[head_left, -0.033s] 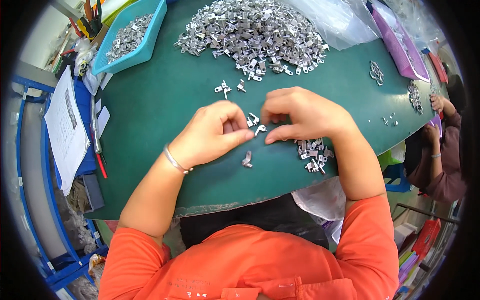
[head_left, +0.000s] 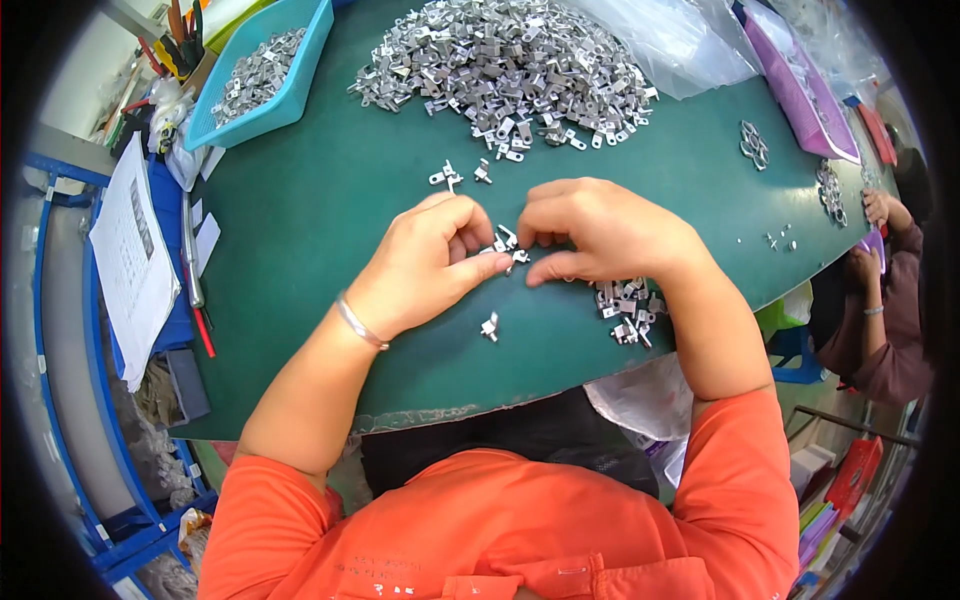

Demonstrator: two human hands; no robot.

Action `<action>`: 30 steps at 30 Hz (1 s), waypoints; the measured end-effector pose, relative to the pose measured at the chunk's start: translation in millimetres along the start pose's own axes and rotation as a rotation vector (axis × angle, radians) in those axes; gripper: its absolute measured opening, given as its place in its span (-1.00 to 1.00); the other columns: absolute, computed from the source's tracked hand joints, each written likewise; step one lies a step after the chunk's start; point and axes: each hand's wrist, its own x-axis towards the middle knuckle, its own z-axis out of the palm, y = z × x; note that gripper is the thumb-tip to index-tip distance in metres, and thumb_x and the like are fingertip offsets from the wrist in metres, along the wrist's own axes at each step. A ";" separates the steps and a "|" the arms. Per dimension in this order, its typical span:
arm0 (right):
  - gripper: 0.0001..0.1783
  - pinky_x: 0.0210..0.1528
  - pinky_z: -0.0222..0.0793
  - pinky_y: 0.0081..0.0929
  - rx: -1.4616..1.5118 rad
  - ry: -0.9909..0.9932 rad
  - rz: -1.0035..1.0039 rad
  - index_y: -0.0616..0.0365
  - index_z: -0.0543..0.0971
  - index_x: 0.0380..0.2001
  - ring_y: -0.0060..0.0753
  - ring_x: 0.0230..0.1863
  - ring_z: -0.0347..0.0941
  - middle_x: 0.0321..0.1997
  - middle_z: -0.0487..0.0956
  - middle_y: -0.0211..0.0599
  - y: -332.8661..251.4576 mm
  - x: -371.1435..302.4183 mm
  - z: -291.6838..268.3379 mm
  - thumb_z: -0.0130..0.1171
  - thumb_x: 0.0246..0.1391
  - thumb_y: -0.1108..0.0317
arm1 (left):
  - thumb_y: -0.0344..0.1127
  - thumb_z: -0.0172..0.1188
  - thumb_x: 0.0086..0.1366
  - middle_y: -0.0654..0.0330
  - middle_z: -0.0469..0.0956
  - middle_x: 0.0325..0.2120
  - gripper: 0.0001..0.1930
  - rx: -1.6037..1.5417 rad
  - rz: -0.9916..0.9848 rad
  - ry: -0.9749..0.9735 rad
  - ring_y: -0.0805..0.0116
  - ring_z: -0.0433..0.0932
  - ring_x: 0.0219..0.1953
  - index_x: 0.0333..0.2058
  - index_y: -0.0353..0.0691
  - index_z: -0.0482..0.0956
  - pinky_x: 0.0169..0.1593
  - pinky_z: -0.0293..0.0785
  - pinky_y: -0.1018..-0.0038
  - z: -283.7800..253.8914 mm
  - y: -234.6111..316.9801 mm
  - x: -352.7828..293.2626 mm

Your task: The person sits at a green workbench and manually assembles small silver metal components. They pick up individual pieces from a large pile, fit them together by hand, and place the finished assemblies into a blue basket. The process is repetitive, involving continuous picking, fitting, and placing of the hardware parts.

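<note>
My left hand (head_left: 435,255) hovers low over the green tabletop, fingers curled and thumb stretched out, with a gap between them. Its thumb tip lies beside a small silvery metal bracket (head_left: 520,257); whether it touches it, I cannot tell. Facing it, my right hand (head_left: 605,232) has bent fingers and a thumb held apart, nothing visible between them. Another metal bracket (head_left: 506,238) sits between the two hands. Nearer to me, a single bracket (head_left: 489,327) lies alone. Beneath my right wrist is a small group of brackets (head_left: 628,308), partly hidden.
A big heap of metal brackets (head_left: 510,70) covers the far middle, by a clear plastic bag (head_left: 680,45). Far left stands a turquoise basket (head_left: 318,50) of parts; far right, a purple tray (head_left: 800,90). Loose brackets (head_left: 446,176) lie before the heap. Another person's hand (head_left: 875,207) shows at right.
The lone bracket near me has shifted slightly closer to me and left, and lies turned differently. The bracket between my hands has turned. My left hand has moved slightly right and away from me.
</note>
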 end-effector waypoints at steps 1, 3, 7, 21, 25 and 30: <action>-0.93 -0.44 0.39 -0.35 -0.078 0.047 -0.124 0.23 0.54 -0.49 -0.35 -0.42 0.52 -0.46 0.49 -0.27 5.1 3.9 5.9 0.22 -0.08 0.47 | -0.49 0.36 0.02 0.27 0.42 -0.51 -0.77 0.041 0.125 0.103 0.58 0.39 -0.55 -0.31 -0.29 0.56 -0.45 0.37 0.59 6.7 -5.0 0.6; -0.93 -0.42 0.40 -0.38 0.133 -0.042 0.059 0.24 0.54 -0.47 -0.29 -0.41 0.50 -0.46 0.49 -0.25 3.5 1.3 -1.7 0.23 -0.10 0.52 | -0.50 0.36 0.00 0.26 0.42 -0.51 -0.75 0.075 0.157 0.113 0.57 0.40 -0.55 -0.30 -0.29 0.56 -0.44 0.38 0.61 9.4 -9.6 1.6; -0.88 -0.48 0.44 -0.45 0.230 0.009 0.027 0.25 0.55 -0.42 -0.31 -0.41 0.50 -0.43 0.49 -0.26 10.8 -1.1 -2.8 0.19 -0.11 0.60 | -0.54 0.25 0.12 0.20 0.53 -0.41 -0.79 -0.348 -0.149 0.017 0.49 0.54 -0.43 -0.23 -0.38 0.54 -0.31 0.51 0.61 1.7 -8.1 2.5; -0.88 -0.35 0.43 -0.52 0.366 -0.044 0.157 0.24 0.59 -0.34 -0.45 -0.41 0.52 -0.46 0.59 -0.25 10.6 -2.8 -10.2 0.16 0.01 0.49 | -0.55 0.17 0.19 0.03 0.58 -0.34 -0.81 -0.948 -0.386 -0.226 0.31 0.63 -0.31 -0.21 -0.46 0.52 -0.19 0.61 0.50 -19.0 -17.1 6.6; -0.79 -0.26 0.40 -0.33 0.034 -0.002 -0.132 0.20 0.57 -0.36 -0.21 -0.30 0.47 -0.38 0.48 -0.20 8.8 1.9 3.0 0.27 -0.11 0.37 | -0.56 0.17 0.18 0.04 0.59 -0.37 -0.83 -0.936 -0.367 -0.257 0.32 0.63 -0.33 -0.23 -0.45 0.53 -0.22 0.60 0.50 -17.2 -20.4 6.2; -0.83 -0.25 0.41 -0.37 0.222 -0.173 0.051 0.23 0.56 -0.41 -0.27 -0.29 0.49 -0.40 0.52 -0.19 6.9 -1.3 -7.0 0.24 -0.16 0.47 | -0.54 0.23 0.10 0.22 0.55 -0.44 -0.84 -0.405 -0.381 -0.207 0.55 0.49 -0.54 -0.29 -0.32 0.59 -0.42 0.45 0.64 -15.3 -4.3 4.1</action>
